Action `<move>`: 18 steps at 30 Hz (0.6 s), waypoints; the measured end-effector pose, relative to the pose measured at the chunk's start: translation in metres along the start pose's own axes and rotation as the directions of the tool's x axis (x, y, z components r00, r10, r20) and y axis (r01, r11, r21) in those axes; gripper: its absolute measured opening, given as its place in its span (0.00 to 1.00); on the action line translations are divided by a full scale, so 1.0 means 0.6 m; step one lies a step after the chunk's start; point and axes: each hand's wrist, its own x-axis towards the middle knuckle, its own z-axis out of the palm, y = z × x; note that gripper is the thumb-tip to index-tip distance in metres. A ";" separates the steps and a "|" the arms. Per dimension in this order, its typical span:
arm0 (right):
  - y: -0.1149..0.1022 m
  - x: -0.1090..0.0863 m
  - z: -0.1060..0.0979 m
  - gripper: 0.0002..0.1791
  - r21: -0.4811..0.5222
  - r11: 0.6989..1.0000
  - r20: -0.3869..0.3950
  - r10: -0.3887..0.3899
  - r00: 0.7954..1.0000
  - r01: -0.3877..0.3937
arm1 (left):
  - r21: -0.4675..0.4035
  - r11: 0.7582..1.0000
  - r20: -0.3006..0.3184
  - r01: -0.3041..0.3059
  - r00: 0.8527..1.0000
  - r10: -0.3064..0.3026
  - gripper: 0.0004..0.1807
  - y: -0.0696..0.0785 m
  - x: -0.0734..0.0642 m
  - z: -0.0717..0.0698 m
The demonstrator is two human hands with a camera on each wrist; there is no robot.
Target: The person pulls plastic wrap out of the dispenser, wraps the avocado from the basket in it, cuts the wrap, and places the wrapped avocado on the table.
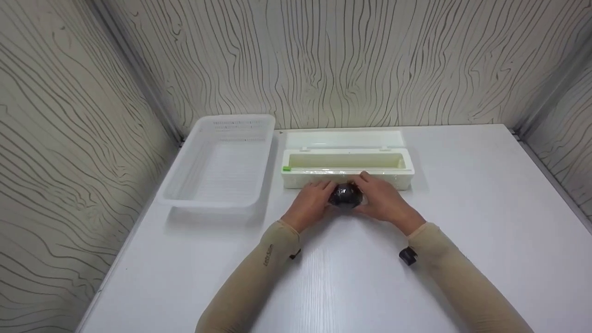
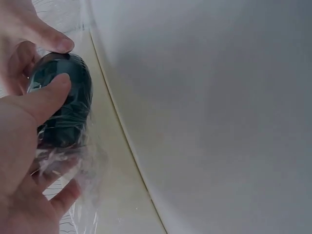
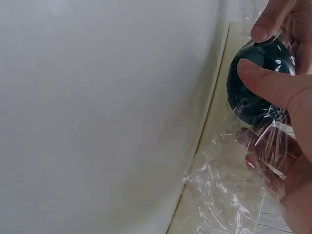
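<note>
A dark, glossy, rounded object (image 1: 346, 196) is held between both hands just in front of a long white cling film dispenser (image 1: 347, 181). Clear cling film (image 3: 229, 195) clings to it and hangs in wrinkled folds around the fingers. My left hand (image 1: 312, 203) grips its left side, with the thumb (image 2: 53, 95) pressed on the film-covered surface. From the other side my right hand (image 1: 381, 199) grips it, its thumb (image 3: 263, 80) lying across the surface. The object's exact kind is unclear under the film.
At the back left stands a white plastic basket (image 1: 208, 203). The dispenser's lid (image 1: 344, 138) is tipped back toward the wall, and a green slider (image 1: 286, 169) sits at the left end of its front rail. Patterned walls (image 1: 323, 64) border the white table (image 1: 485, 208).
</note>
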 end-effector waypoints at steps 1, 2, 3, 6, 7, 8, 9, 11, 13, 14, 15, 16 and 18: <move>0.000 0.000 0.000 0.41 -0.011 1.000 -0.004 -0.009 1.000 0.009 | -0.003 1.000 -0.004 0.002 1.000 -0.002 0.29 0.001 -0.001 -0.001; 0.001 0.000 0.000 0.41 -0.023 1.000 -0.009 -0.019 1.000 0.019 | -0.003 1.000 -0.010 0.003 1.000 -0.003 0.31 0.002 -0.002 -0.002; 0.001 0.001 -0.001 0.41 -0.034 0.999 -0.016 -0.030 0.999 0.029 | -0.003 1.000 -0.018 0.002 1.000 -0.002 0.34 0.002 -0.003 -0.002; 0.002 0.001 -0.001 0.41 -0.054 0.997 -0.030 -0.054 0.998 0.053 | 0.019 1.000 -0.054 -0.017 0.998 0.018 0.37 0.004 -0.004 -0.005; 0.002 0.001 -0.001 0.41 -0.056 0.997 -0.031 -0.059 0.998 0.057 | 0.025 0.999 -0.065 -0.023 0.998 0.025 0.37 0.005 -0.004 -0.006; 0.003 0.002 0.000 0.41 -0.058 0.997 -0.031 -0.062 0.998 0.060 | 0.027 0.999 -0.073 -0.030 0.997 0.032 0.37 0.005 -0.004 -0.006; 0.002 0.002 0.000 0.41 -0.057 0.997 -0.027 -0.061 0.998 0.059 | 0.029 0.999 -0.077 -0.037 0.996 0.039 0.36 0.005 -0.004 -0.007; 0.002 0.001 0.002 0.40 -0.055 0.997 -0.020 -0.059 0.998 0.057 | 0.028 0.999 -0.075 -0.045 0.996 0.047 0.33 0.004 -0.003 -0.008; 0.001 0.002 0.005 0.40 -0.054 0.997 -0.015 -0.055 0.998 0.054 | 0.020 0.999 -0.067 -0.047 0.997 0.048 0.31 0.004 -0.002 -0.008; 0.000 0.002 0.005 0.40 -0.052 0.997 -0.014 -0.055 0.998 0.054 | 0.012 0.999 -0.064 -0.048 0.997 0.048 0.31 0.003 -0.002 -0.007; 0.000 0.001 0.006 0.40 -0.057 0.997 -0.013 -0.054 0.998 0.054 | 0.005 0.999 -0.063 -0.049 0.997 0.049 0.30 0.003 -0.002 -0.007; -0.001 0.002 0.007 0.40 -0.061 0.997 -0.013 -0.053 0.999 0.052 | 0.001 0.999 -0.062 -0.051 0.997 0.051 0.30 0.003 -0.002 -0.006; -0.002 0.001 0.009 0.40 -0.073 0.996 -0.009 -0.049 0.999 0.048 | -0.009 0.998 -0.065 -0.057 0.996 0.057 0.29 0.002 -0.003 -0.004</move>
